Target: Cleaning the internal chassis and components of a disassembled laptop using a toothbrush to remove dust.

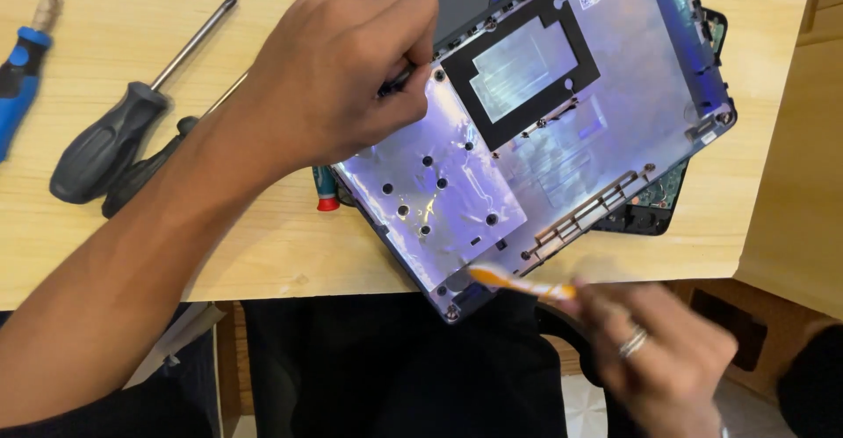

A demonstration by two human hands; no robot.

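Nearest the camera, the right hand (663, 354) (a ring shows on one finger) is blurred at the bottom right, its fingers closed on a thin orange pry tool (522, 283). The tool's tip reaches the near edge of a laptop bottom cover (536, 130), close to the cover's lower corner, which overhangs the front edge of the worktop (263, 253).

The cover lies inside-up and tilted across the light wooden worktop, its silvery foil lining catching violet light, with a black rectangular frame patch near the middle and a row of small round holes toward the left side. Under its right edge, part of the dark laptop base (654, 205) shows.

The left hand (338, 73) comes in from the lower left across the worktop and rests on the cover's upper left part, fingers curled tight around something small and dark; what it is cannot be made out.

A small red-tipped tool (326, 188) peeks out beside the cover's left edge. Farther left lie two black-handled screwdrivers (110, 144), one against the other, and a blue-handled screwdriver (19, 82) at the worktop's far left edge.
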